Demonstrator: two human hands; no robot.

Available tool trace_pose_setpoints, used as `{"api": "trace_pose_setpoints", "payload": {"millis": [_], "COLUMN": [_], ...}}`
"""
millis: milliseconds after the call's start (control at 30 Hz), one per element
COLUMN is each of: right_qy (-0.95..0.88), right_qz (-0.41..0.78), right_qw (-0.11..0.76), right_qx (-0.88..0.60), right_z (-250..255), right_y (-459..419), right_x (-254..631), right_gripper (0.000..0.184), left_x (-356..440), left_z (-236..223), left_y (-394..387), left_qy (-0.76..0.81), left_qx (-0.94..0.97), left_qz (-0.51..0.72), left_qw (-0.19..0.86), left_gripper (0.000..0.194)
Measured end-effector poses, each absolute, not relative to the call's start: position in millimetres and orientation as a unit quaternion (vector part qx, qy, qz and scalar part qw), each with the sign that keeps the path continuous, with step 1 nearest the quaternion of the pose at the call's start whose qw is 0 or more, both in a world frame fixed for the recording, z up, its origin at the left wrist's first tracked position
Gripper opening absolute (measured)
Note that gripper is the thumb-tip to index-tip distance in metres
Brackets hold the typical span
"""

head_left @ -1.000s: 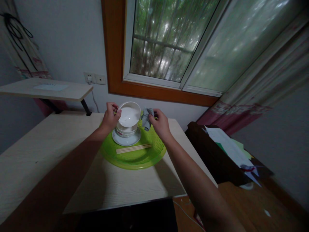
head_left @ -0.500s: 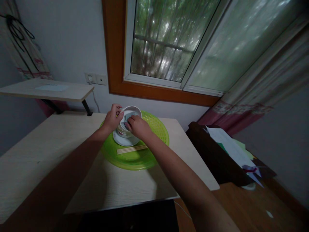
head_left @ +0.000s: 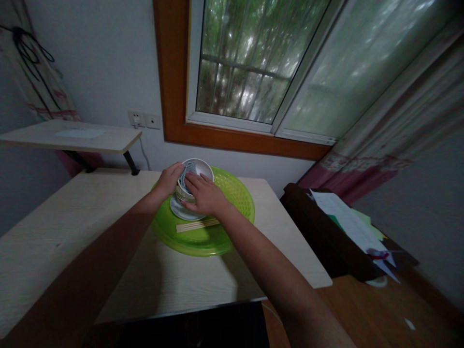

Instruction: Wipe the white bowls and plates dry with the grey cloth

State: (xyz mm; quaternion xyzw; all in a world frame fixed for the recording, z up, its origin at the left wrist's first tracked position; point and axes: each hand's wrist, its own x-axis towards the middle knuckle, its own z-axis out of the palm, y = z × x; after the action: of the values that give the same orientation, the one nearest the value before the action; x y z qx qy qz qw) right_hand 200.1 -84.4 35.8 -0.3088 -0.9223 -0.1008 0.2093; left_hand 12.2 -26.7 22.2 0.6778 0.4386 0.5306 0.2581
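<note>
On a round green tray [head_left: 203,246] stands a stack of white bowls [head_left: 206,167] on a white saucer [head_left: 181,211]. My left hand [head_left: 167,182] grips the upper bowl at its left side, near the rim. A bluish-grey patterned cloth [head_left: 189,167] lies inside this bowl along its left wall. My right hand [head_left: 206,194] reaches over the front rim, fingers stretched flat across the cloth and thumb apart, lower down outside the bowl. It covers the bowl's front right part. Light wooden chopsticks [head_left: 192,225] rest on the tray in front of the saucer.
The tray sits on a pale wooden table [head_left: 188,280]. A raised shelf [head_left: 116,143] with a paper stands at the left. Behind are the wall and a window [head_left: 246,72]. Right of the table, papers [head_left: 348,217] lie on a dark brown piece of furniture.
My right hand has gone from bunched fingers on the cloth to flat, stretched fingers. The cloth has shifted toward the bowl's left side. My left hand stays at the bowl's left.
</note>
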Motion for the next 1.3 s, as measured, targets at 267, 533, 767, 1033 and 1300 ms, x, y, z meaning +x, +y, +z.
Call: {"api": "trace_pose_setpoints", "payload": {"millis": [267, 533, 767, 1033, 1300], "right_qy": [-0.881, -0.886, -0.917, -0.923, -0.897], "right_qz": [-0.164, -0.177, -0.136, -0.120, -0.153], "right_qw": [0.196, 0.135, 0.174, 0.204, 0.193], "right_qx": [-0.398, -0.406, -0.332, -0.304, -0.367], "right_z": [42.9, 51.6, 42.5, 36.3, 39.4], "right_y": [-88.2, -92.3, -94.0, -90.9, -89.7], "right_x": [199.9, 199.3, 197.9, 200.1, 202.1], "right_gripper": [0.071, 0.027, 0.037, 0.061, 0.072], "left_x": [13.3, 9.9, 8.0, 11.9, 13.1], "left_z": [28.0, 27.8, 24.1, 27.1, 28.9], "left_y": [-32.3, -32.1, -24.7, -28.1, -30.1], "left_qy": [0.440, 0.462, 0.470, 0.437, 0.438], "left_qx": [0.692, 0.687, 0.653, 0.673, 0.676], "left_qz": [0.512, 0.517, 0.536, 0.523, 0.518], "left_qw": [0.257, 0.219, 0.255, 0.287, 0.288], "left_gripper": [0.046, 0.047, 0.040, 0.038, 0.043]}}
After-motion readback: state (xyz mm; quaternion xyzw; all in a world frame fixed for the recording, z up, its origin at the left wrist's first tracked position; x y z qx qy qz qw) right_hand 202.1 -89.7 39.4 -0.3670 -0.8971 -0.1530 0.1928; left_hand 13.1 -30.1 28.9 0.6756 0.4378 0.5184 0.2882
